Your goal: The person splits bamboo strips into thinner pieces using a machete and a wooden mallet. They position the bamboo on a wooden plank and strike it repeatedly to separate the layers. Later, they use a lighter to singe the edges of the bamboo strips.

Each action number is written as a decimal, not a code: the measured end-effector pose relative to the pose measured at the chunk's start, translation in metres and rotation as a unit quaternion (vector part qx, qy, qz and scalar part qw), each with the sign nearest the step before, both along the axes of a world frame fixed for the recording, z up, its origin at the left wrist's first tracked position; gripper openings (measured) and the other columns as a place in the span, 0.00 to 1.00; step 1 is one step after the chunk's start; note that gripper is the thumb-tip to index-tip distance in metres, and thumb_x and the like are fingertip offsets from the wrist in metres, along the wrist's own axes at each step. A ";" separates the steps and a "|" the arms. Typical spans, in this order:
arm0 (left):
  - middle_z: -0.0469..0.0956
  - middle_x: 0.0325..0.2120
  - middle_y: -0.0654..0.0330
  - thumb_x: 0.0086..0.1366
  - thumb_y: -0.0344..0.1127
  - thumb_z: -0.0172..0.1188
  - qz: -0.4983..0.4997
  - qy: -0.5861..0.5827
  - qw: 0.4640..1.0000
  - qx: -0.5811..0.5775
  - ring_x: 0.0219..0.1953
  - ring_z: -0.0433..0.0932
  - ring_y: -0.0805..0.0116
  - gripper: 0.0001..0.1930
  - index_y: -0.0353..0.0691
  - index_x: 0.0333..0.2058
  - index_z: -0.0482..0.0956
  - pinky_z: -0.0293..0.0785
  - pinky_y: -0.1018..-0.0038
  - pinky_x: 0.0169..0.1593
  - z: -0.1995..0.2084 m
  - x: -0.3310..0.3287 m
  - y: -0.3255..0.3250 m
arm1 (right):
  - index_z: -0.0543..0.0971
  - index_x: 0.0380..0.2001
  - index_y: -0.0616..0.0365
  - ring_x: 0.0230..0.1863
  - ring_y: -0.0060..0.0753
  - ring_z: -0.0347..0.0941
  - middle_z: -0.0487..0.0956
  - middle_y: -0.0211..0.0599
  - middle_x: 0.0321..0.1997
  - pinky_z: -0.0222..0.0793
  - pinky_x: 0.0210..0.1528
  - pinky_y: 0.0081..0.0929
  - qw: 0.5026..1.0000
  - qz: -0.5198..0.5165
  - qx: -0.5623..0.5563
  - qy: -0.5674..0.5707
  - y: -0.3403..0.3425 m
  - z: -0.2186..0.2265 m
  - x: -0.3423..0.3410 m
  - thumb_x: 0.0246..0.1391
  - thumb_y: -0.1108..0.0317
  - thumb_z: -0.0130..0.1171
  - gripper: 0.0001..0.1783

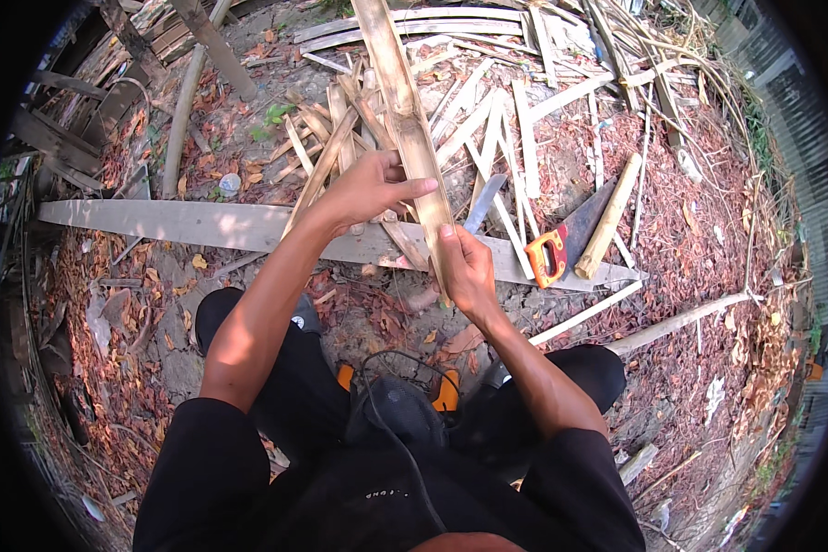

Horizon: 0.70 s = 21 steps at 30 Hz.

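On the left, a long, flat, grey wooden plank (166, 219) lies crosswise on the leaf-strewn ground (129, 368), its tapered end toward a stack of dark weathered timber (60, 138). The ground between this plank and the person's left knee offers some room to the side.

Further right, the left hand (366, 189) grasps a long, pale-brown, trough-shaped strip of split wood or bamboo (407, 110) by its left edge, thumb across the upper face and fingers curled behind. This strip is the piece between both hands; its long axis points away from the body, leaning slightly left at the far end, and crosses above the plank. Whether it touches the plank, I cannot tell. Its far end runs out of view over a loose heap of split sticks (317, 175), so clearance there cannot be judged.

The right hand (469, 271) is nearer the body and clasps the strip's near end, thumb on top; that end stops above the gap between the knees.

Just right of the strip, a flat grey metal blade (486, 202) slants over the plank. Then come a handsaw with an orange handle (547, 258) and a round, yellowish wooden pole (609, 216), crowding the right side.
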State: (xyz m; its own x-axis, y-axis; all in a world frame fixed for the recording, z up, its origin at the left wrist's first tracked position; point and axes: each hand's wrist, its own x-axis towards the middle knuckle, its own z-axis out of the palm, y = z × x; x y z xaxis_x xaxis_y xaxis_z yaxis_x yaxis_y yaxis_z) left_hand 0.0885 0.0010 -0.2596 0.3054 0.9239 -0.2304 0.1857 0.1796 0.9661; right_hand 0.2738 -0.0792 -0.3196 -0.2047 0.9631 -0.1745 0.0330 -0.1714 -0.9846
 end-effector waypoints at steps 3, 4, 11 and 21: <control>0.82 0.33 0.60 0.60 0.40 0.68 -0.055 0.013 0.998 0.001 0.31 0.79 0.76 0.20 0.31 0.45 0.77 0.74 0.78 0.36 -0.016 0.001 0.000 | 0.74 0.40 0.59 0.20 0.21 0.72 0.77 0.32 0.26 0.68 0.21 0.22 0.997 0.023 -0.005 0.075 0.005 -0.008 0.004 0.70 0.50 0.41 0.22; 0.82 0.33 0.60 0.60 0.39 0.68 -0.052 0.000 0.999 -0.007 0.31 0.79 0.76 0.20 0.31 0.45 0.77 0.74 0.78 0.36 -0.018 0.000 0.002 | 0.74 0.41 0.59 0.22 0.22 0.73 0.78 0.32 0.27 0.69 0.23 0.22 0.994 0.042 -0.031 0.097 0.007 -0.008 0.005 0.70 0.50 0.42 0.22; 0.81 0.37 0.57 0.60 0.36 0.67 -0.033 -0.101 0.992 -0.065 0.39 0.80 0.71 0.18 0.31 0.44 0.77 0.76 0.73 0.47 -0.033 -0.002 0.015 | 0.76 0.46 0.61 0.36 0.19 0.75 0.79 0.30 0.34 0.70 0.41 0.20 0.981 0.125 -0.065 0.130 0.018 0.011 0.018 0.69 0.49 0.44 0.24; 0.80 0.37 0.56 0.63 0.37 0.65 0.041 -0.177 0.983 -0.003 0.40 0.80 0.70 0.16 0.31 0.44 0.77 0.76 0.72 0.46 -0.018 0.004 0.019 | 0.71 0.56 0.63 0.27 0.26 0.76 0.80 0.38 0.35 0.72 0.32 0.22 0.987 0.137 -0.026 0.077 0.019 0.046 0.046 0.64 0.58 0.53 0.23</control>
State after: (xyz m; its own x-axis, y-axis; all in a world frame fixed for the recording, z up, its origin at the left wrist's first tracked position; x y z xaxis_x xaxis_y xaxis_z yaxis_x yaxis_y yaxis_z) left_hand 0.0922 0.0196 -0.2779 0.2920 0.9476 -0.1291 -0.1775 0.1864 0.9663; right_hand 0.3196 -0.0601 -0.2731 -0.4842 0.8585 -0.1687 -0.0650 -0.2276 -0.9716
